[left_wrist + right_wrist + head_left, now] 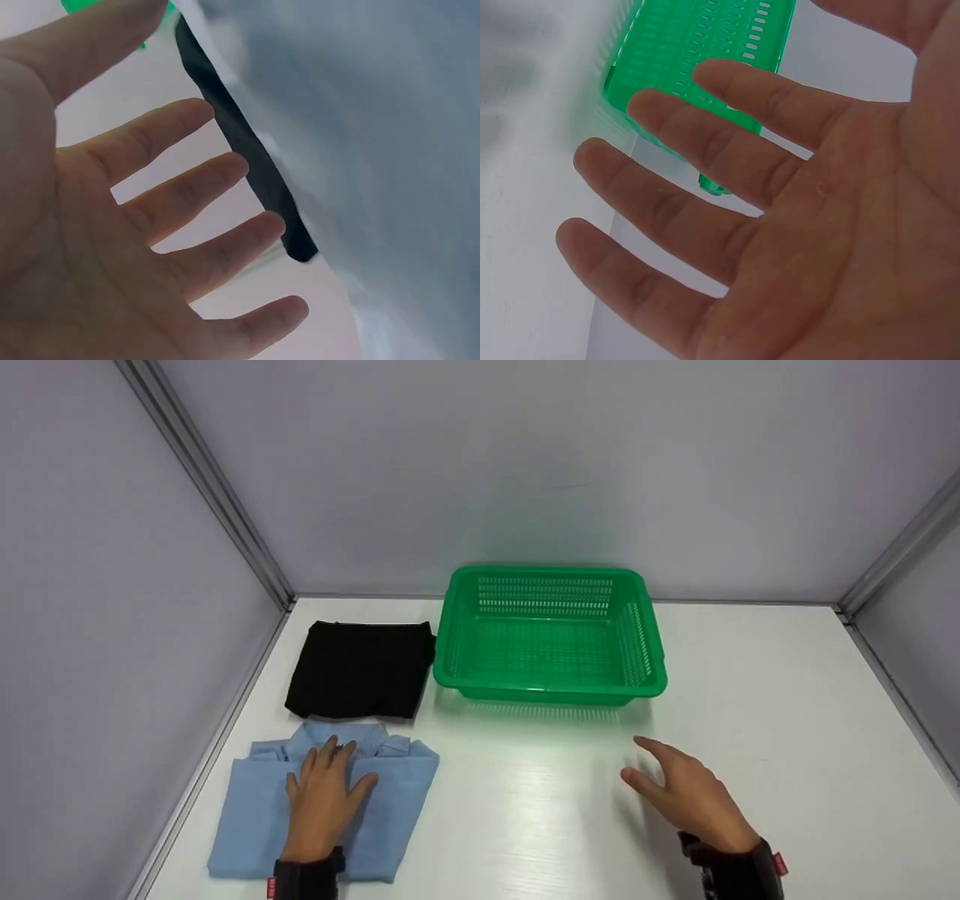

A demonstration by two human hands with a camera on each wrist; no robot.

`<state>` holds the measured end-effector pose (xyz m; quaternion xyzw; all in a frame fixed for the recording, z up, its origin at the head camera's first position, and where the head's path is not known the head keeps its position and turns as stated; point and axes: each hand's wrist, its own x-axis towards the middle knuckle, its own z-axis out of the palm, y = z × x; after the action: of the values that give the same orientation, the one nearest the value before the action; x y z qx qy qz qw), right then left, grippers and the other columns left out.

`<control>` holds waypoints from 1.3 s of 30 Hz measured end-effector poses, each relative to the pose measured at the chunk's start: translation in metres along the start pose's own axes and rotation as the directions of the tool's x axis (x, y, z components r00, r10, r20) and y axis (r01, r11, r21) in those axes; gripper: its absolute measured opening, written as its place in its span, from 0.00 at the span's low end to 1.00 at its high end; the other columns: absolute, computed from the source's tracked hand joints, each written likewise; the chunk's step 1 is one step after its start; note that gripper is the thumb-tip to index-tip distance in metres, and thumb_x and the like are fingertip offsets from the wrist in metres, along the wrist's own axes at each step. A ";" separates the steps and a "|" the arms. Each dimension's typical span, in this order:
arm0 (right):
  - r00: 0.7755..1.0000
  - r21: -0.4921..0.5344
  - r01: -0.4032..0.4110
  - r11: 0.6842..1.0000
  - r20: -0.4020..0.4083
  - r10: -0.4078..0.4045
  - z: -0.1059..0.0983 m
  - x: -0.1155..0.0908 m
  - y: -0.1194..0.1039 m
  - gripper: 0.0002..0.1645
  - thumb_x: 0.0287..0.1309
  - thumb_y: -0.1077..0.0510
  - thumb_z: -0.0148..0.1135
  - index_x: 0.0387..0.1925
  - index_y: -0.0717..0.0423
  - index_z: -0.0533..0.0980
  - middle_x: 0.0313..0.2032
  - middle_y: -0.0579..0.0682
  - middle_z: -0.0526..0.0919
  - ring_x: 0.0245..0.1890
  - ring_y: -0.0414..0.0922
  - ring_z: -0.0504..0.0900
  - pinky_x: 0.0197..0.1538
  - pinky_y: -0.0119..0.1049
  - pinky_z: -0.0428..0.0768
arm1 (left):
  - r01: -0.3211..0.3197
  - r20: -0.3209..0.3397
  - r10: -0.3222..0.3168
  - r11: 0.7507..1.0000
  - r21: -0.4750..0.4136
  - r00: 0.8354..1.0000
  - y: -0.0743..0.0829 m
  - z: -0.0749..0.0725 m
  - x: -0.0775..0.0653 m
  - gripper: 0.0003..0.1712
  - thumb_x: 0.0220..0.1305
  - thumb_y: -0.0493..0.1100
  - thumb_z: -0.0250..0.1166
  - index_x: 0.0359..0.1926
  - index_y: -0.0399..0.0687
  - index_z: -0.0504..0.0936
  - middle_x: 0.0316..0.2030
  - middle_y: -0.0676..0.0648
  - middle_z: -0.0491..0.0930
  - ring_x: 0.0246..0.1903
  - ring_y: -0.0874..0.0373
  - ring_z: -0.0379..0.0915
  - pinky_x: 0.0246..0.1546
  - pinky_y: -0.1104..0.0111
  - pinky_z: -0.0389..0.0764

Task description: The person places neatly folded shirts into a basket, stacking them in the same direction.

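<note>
A folded light blue collared shirt (255, 817) lies at the table's front left, its collar toward the back. Over it is my left hand (322, 799), fingers spread and pointing toward the collar; the left wrist view shows those fingers fairly straight, with nothing in the palm and the pale blue cloth beyond the fingertips. Just behind the shirt lies a folded black garment (361, 669). My right hand (694, 795) hovers above the white table, right of centre, fingers extended and holding nothing. Ahead of it stands a green plastic basket (547, 652) with nothing inside.
The white table (780, 712) is enclosed by pale grey panels (555, 472) at the back and both sides. Metal corner posts (217, 487) rise at the back corners. The basket stands near the back panel, close to the black garment's right edge.
</note>
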<state>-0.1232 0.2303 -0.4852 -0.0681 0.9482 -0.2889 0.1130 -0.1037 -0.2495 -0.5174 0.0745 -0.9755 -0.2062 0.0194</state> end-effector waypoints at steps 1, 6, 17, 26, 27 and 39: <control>1.000 0.002 -0.001 1.000 0.000 0.001 0.000 0.000 0.000 0.47 0.73 0.30 0.57 0.77 0.58 0.67 0.73 0.64 0.73 0.73 0.66 0.72 0.69 0.67 0.74 | 0.011 0.000 -0.011 1.000 0.001 1.000 -0.004 -0.001 0.000 0.37 0.70 0.54 0.70 0.72 0.40 0.75 0.77 0.29 0.63 0.76 0.22 0.54 0.68 0.19 0.52; 1.000 0.013 0.007 1.000 -0.002 -0.007 0.001 -0.003 -0.001 0.48 0.72 0.28 0.56 0.77 0.57 0.67 0.74 0.63 0.73 0.74 0.65 0.72 0.69 0.67 0.73 | 0.092 0.028 -0.091 0.996 -0.008 0.995 -0.021 -0.005 0.000 0.39 0.71 0.55 0.68 0.74 0.40 0.72 0.79 0.27 0.58 0.77 0.20 0.48 0.66 0.19 0.51; 1.000 0.018 0.012 1.000 0.009 -0.012 0.003 -0.001 -0.002 0.48 0.72 0.29 0.57 0.77 0.58 0.67 0.73 0.64 0.73 0.74 0.66 0.72 0.70 0.67 0.73 | 0.266 0.178 -0.262 0.964 0.000 0.948 -0.046 -0.014 0.000 0.50 0.71 0.66 0.63 0.79 0.37 0.63 0.81 0.23 0.43 0.76 0.13 0.34 0.61 0.12 0.45; 1.000 0.025 0.015 1.000 0.009 -0.015 0.004 0.000 -0.002 0.45 0.73 0.32 0.58 0.77 0.57 0.67 0.73 0.63 0.73 0.74 0.66 0.71 0.69 0.67 0.73 | 0.262 0.270 -0.268 0.963 0.056 0.925 -0.064 -0.035 -0.003 0.63 0.60 0.73 0.71 0.79 0.35 0.60 0.78 0.20 0.43 0.74 0.10 0.36 0.58 0.12 0.55; 1.000 0.025 0.017 1.000 0.008 -0.017 0.004 0.000 -0.002 0.45 0.73 0.32 0.58 0.77 0.57 0.67 0.73 0.63 0.73 0.74 0.66 0.71 0.70 0.67 0.73 | 0.259 0.275 -0.266 0.964 0.064 0.924 -0.066 -0.037 -0.003 0.64 0.59 0.73 0.72 0.79 0.34 0.60 0.78 0.19 0.43 0.74 0.10 0.35 0.59 0.13 0.55; 1.000 0.012 0.025 1.000 0.016 -0.025 0.003 0.001 -0.002 0.47 0.73 0.30 0.57 0.76 0.59 0.67 0.73 0.65 0.74 0.73 0.67 0.72 0.69 0.67 0.73 | 0.146 0.336 -0.174 0.983 0.107 0.926 -0.079 -0.042 0.005 0.69 0.51 0.70 0.79 0.77 0.28 0.61 0.73 0.12 0.51 0.69 0.06 0.44 0.67 0.24 0.62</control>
<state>-0.1231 0.2271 -0.4864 -0.0815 0.9447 -0.2952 0.1175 -0.0945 -0.3386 -0.5111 0.1173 -0.9619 -0.1776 -0.1714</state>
